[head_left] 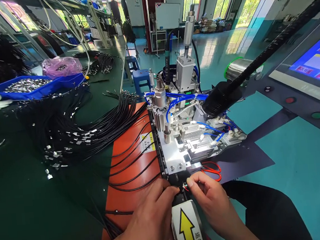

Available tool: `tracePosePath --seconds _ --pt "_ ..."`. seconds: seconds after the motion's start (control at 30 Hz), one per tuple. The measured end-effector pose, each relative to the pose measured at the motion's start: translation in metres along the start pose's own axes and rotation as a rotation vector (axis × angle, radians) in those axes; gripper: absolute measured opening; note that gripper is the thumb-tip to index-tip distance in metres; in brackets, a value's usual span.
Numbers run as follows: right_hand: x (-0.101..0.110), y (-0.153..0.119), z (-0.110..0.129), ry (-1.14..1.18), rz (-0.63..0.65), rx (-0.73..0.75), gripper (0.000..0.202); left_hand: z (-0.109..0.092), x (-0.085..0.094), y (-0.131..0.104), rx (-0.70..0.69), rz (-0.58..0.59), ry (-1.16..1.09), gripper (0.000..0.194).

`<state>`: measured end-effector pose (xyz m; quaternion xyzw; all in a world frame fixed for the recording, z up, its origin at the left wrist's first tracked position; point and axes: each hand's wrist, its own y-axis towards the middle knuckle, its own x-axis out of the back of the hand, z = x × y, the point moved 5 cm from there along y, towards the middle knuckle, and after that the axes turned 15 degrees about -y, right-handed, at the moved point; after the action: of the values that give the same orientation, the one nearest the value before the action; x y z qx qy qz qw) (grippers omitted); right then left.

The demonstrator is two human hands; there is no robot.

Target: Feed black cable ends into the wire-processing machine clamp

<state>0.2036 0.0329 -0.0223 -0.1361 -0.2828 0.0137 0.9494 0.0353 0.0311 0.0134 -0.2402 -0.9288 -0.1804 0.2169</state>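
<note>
My left hand [153,206] is closed at the near end of a bench machine [175,152], its thumb and forefinger pressed together at the black track. A black cable [119,212] runs in under this hand from the left; the fingers cover the part they grip. Just right of its fingertips, small thin wire ends [185,186], reddish and pale, stick out. My right hand [210,199] pinches at these wire ends with thumb and forefinger. Several other black cables [136,170] lie side by side across an orange board [127,195], their ends entering the machine's edge.
A large bundle of black cables [93,122] with metal ends covers the dark green table [30,206]. Behind it stands a blue tray [31,94] of small metal parts. Red-handled scissors [213,169] lie beside the machine. A control panel [308,88] is on the right.
</note>
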Motion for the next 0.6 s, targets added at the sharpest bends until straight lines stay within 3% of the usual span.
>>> tracePosePath --seconds 0.6 --pt "-0.004 0.002 -0.004 -0.009 -0.019 -0.010 0.037 0.013 -0.007 -0.004 0.061 -0.005 0.023 0.040"
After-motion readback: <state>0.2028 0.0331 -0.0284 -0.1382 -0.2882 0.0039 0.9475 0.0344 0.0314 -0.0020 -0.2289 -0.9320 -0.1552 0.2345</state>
